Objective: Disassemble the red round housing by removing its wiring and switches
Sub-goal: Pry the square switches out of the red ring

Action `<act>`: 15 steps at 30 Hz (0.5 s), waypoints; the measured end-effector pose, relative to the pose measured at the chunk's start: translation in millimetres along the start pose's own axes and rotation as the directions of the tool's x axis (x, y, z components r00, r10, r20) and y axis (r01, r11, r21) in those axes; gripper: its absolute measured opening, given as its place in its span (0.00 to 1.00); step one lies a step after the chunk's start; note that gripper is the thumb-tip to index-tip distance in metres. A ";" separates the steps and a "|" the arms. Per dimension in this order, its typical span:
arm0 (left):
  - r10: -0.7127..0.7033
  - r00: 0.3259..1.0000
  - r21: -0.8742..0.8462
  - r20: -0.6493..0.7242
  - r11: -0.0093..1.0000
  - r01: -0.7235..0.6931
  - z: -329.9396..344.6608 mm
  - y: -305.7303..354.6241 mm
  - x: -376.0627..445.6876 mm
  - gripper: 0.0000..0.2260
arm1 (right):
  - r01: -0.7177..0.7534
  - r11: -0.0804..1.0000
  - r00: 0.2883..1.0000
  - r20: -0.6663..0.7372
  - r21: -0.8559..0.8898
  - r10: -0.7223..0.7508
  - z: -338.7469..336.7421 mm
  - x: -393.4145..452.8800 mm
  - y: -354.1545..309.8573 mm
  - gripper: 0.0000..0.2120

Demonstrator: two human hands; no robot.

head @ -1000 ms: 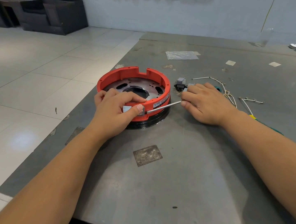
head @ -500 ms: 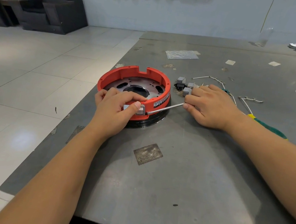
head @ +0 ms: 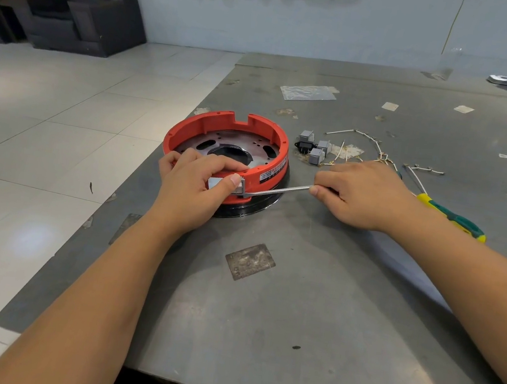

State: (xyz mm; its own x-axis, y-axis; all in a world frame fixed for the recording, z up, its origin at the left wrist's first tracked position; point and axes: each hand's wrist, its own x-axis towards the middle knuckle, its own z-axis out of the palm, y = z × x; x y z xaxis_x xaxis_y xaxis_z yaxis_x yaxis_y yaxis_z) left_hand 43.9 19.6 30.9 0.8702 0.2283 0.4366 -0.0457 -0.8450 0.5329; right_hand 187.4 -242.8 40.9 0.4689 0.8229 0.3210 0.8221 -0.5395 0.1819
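Left hand (head: 193,184) pinching grey switch (head: 228,186) on red housing (head: 268,169) near rim; right hand (head: 361,193) gripping flat tool (head: 278,190), shaft lying rightward from switch.

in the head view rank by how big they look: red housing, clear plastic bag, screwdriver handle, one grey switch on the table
1. red housing
2. screwdriver handle and clear plastic bag: look alike, and the bag lies farther off, so unranked
3. grey switch, smallest

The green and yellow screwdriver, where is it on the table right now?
In the head view, the green and yellow screwdriver lies on the table at the right, just beyond the right forearm, near the loose white wires.
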 end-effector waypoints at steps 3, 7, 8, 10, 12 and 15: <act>0.007 1.000 -0.001 -0.003 1.000 -0.007 0.4 -0.6 0.3 0.16 | 0.000 1.000 1.000 0.000 0.000 0.000 0.3 0.4 -0.3 0.19; 0.023 1.000 0.005 -0.005 1.000 -0.023 0.9 -1.5 1.3 0.14 | -0.004 0.999 0.999 -0.051 -0.045 0.002 1.4 -2.8 -2.4 0.23; 0.025 1.000 0.006 -0.008 1.000 -0.025 1.2 -1.7 1.2 0.13 | -0.008 0.999 0.998 -0.064 -0.054 0.005 2.7 -4.3 -3.2 0.23; 0.029 1.000 0.005 -0.011 1.000 -0.029 1.4 -2.1 1.0 0.14 | -0.015 0.998 0.995 -0.103 -0.065 0.008 6.4 -7.5 -4.4 0.23; 0.032 0.999 0.004 -0.011 0.999 -0.032 1.6 -2.5 1.0 0.13 | -0.023 0.997 0.985 -0.173 -0.078 0.010 11.3 -11.2 -5.6 0.22; 0.021 1.000 0.016 -0.004 1.000 -0.021 1.2 -2.1 1.8 0.13 | -0.059 0.994 0.968 -0.249 -0.093 0.034 17.6 -14.6 -7.7 0.19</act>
State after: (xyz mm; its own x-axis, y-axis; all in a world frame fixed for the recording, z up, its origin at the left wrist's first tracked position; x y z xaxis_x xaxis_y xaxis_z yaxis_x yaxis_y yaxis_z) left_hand 46.2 21.2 29.6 0.8670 0.2121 0.4509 -0.0565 -0.8572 0.5119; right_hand 179.9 -247.5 18.4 0.4014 0.7336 0.5484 0.7597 -0.6011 0.2480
